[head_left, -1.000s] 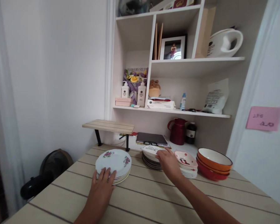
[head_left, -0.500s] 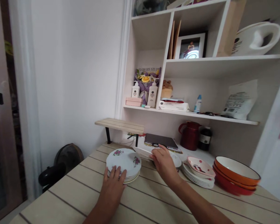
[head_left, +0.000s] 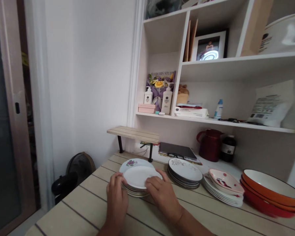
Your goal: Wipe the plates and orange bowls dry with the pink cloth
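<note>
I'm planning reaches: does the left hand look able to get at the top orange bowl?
Probably not: the left hand is at the white plate, and the right hand and pink dish lie between.

Home — framed picture [head_left: 204, 47], stacked plates [head_left: 185, 169], shelves [head_left: 236, 61]

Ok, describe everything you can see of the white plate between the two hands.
The white plate looks like smooth, slightly glossy ceramic, with a rounded outline and a thin rim; no pattern can be made out on the part that shows. It lies roughly level over the stack of floral plates, covering much of the top one; whether it rests on it is unclear. The left hand has its fingers at the left edge, and the right hand curls over the right side.
</note>
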Demonstrator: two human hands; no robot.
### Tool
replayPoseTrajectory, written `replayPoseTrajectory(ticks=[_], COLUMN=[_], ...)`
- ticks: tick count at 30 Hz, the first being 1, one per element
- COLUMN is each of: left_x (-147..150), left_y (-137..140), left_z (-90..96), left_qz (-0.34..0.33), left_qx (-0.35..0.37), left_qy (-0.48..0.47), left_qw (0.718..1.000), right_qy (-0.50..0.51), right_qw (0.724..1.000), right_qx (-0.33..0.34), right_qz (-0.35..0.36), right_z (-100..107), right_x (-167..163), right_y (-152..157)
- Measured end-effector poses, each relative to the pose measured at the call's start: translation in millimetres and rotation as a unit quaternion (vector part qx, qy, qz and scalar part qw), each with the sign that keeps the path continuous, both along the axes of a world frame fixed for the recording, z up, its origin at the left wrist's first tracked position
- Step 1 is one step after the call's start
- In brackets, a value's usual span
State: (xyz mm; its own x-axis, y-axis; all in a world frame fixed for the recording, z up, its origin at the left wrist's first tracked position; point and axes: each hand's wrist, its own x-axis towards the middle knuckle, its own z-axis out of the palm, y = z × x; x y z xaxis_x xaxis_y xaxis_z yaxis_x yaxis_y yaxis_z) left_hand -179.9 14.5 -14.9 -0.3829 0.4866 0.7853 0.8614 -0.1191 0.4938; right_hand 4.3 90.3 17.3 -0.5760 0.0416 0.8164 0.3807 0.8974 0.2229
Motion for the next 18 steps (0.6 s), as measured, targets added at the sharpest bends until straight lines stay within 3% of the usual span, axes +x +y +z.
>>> replayPoseTrajectory(ticks=[7,11,14,16,18], left_x=[3.6,-7.2,-10.9,-1.2,23.5], left_y=[10.0,8.8,-0.8,-8.8,-13.3], left_z=[-12.8,-9.0,4.1,14.0,23.1], left_qz=[0.015,0.036,0.022,-0.034,-0.134], left_qx=[-0.018,0.004,0.035,0.088,0.090], left_qy=[0.054,0.077,0.083,0.075,0.021], left_qw=[0.998,0.996,0.996,0.993,0.987], right_qy=[-0.029,-0.049,0.065,0.128,0.167], right_qw=[0.998,0.981,0.936,0.908,0.884], right_qx=[-0.058,-0.189,-0.341,-0.382,-0.400], right_qz=[-0.003,-0.001,-0.061,-0.121,-0.172], right_z=[-14.8,-11.1,-3.1,5.2,17.1], right_x=[-22.9,-18.6,9.7,43.0,82.0], right_y=[18.7,11.2,9.2,18.5,37.9])
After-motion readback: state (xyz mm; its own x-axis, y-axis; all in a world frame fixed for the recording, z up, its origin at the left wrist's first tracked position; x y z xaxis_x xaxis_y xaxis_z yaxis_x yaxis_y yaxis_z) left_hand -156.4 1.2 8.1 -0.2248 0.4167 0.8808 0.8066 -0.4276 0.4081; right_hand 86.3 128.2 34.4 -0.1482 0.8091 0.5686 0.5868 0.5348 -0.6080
